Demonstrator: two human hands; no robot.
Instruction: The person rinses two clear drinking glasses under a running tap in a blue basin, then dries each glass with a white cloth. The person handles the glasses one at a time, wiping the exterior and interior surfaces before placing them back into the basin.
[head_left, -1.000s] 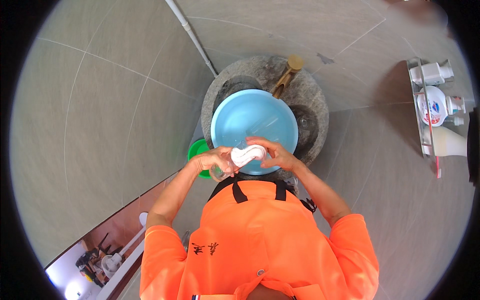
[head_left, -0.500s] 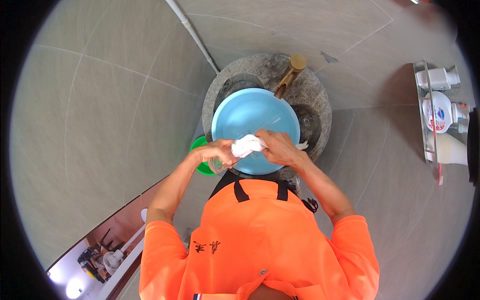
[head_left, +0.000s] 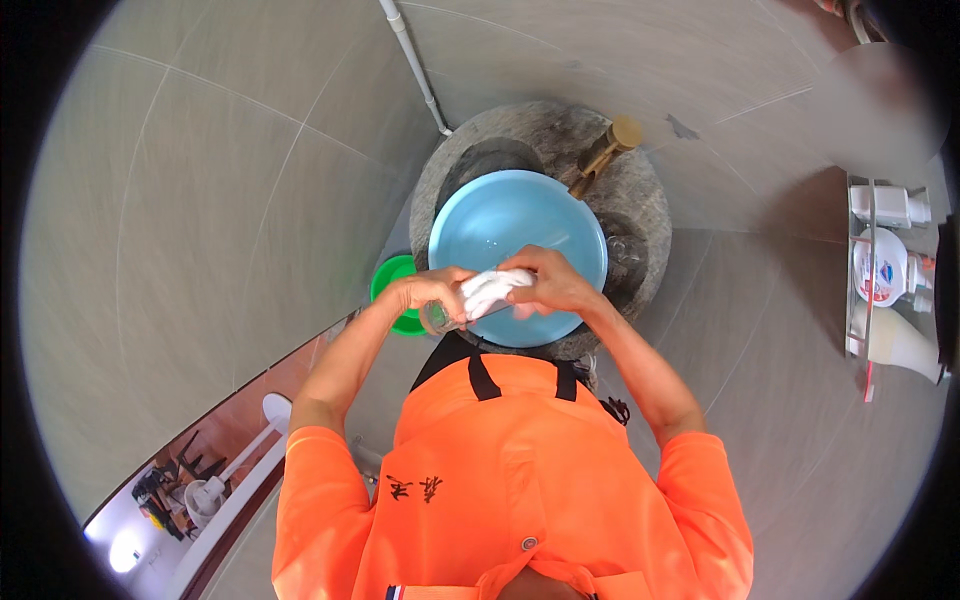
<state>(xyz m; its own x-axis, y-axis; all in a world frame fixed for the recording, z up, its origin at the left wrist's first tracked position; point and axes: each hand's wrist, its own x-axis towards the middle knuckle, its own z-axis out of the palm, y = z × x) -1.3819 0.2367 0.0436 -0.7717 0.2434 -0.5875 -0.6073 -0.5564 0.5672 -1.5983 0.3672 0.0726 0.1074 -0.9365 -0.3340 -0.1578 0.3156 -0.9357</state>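
Over the near side of a light blue basin (head_left: 520, 215), my left hand (head_left: 432, 287) is closed around a clear drinking glass (head_left: 437, 318) lying on its side. The glass's base points left, toward a green basin (head_left: 385, 272) lower down. A white cloth (head_left: 492, 291) is bunched at the glass's other end. My right hand (head_left: 550, 282) grips this cloth with bent fingers and presses it against the glass. Whether the cloth reaches inside cannot be made out. A little water lies in the blue basin.
The blue basin sits on a round grey stone sink (head_left: 640, 175) with a brass tap (head_left: 606, 152) behind it. Clear glassware (head_left: 627, 250) stands at the sink's right. A wall shelf (head_left: 861, 262) at far right holds several bottles. A white pipe (head_left: 410, 55) runs down the corner.
My right hand has drawn closer to my left, and the cloth is bunched more tightly. Its loose tail beyond my right hand no longer shows. The whole view has shifted slightly.
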